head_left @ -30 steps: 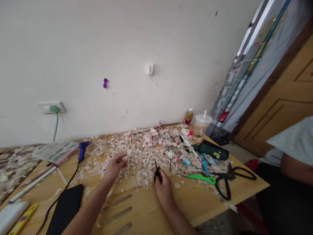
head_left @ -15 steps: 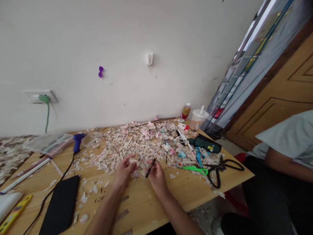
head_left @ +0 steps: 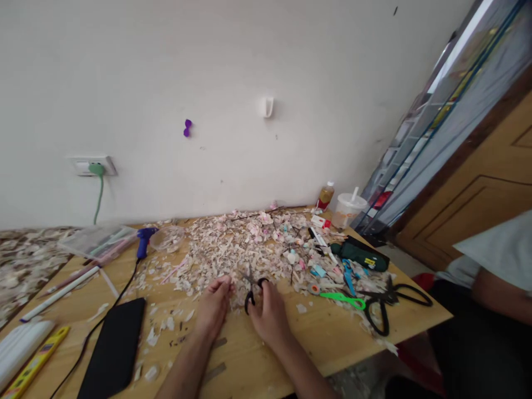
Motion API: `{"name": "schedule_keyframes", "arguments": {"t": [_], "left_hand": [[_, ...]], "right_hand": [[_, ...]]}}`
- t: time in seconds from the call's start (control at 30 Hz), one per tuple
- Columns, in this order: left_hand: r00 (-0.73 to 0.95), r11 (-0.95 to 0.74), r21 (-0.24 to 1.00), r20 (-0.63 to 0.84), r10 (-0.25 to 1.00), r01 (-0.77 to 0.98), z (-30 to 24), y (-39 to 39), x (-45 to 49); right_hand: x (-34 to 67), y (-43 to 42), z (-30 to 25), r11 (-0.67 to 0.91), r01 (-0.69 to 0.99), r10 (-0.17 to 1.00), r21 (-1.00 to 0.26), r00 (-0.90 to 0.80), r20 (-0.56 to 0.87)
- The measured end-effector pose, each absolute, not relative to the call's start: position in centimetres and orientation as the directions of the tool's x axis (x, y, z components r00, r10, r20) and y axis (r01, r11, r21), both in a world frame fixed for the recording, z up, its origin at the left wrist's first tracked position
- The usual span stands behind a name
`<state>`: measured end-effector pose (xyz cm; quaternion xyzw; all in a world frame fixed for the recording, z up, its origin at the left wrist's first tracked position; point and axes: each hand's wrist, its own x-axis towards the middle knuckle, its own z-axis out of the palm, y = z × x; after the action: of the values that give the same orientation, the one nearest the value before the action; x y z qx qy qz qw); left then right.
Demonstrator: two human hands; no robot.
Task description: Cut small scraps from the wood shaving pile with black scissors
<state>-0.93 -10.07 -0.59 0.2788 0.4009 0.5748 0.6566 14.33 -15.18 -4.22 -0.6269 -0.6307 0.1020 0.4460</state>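
My right hand (head_left: 268,313) grips small black-handled scissors (head_left: 251,290), its fingers through the loops and the blades pointing away into a heap of pale paper scraps (head_left: 233,249). My left hand (head_left: 213,307) rests beside it at the heap's near edge with curled fingers, pinching at the scraps; what it holds is too small to make out. Both hands lie on the wooden table (head_left: 324,338).
A black phone (head_left: 114,349) and a blue glue gun (head_left: 143,239) with its cable lie to the left. Green scissors (head_left: 343,300), large black scissors (head_left: 384,307), a dark green case (head_left: 359,255), a cup (head_left: 347,209) and a bottle (head_left: 325,195) are to the right. Another person (head_left: 490,288) sits at the right edge.
My left hand pulled back from the scrap heap to beside my right hand. My right hand turned the scissors so the handles now show on top.
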Motion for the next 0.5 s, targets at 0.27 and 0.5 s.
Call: {"name": "schedule_keyframes", "arguments": {"t": [0.27, 0.5], "left_hand": [[-0.039, 0.172, 0.699, -0.275, 0.961, -0.694, -1.0, -9.6, -1.5], [-0.121, 0.086, 0.637, -0.275, 0.954, -0.766, -0.8, -9.3, -1.5]], "right_hand": [[13.9, -15.6, -3.1, 0.174, 0.801, 0.938, -0.572, 0.043, 0.345], [13.9, -15.7, -2.4, 0.206, 0.803, 0.949, -0.560, -0.023, 0.315]]}}
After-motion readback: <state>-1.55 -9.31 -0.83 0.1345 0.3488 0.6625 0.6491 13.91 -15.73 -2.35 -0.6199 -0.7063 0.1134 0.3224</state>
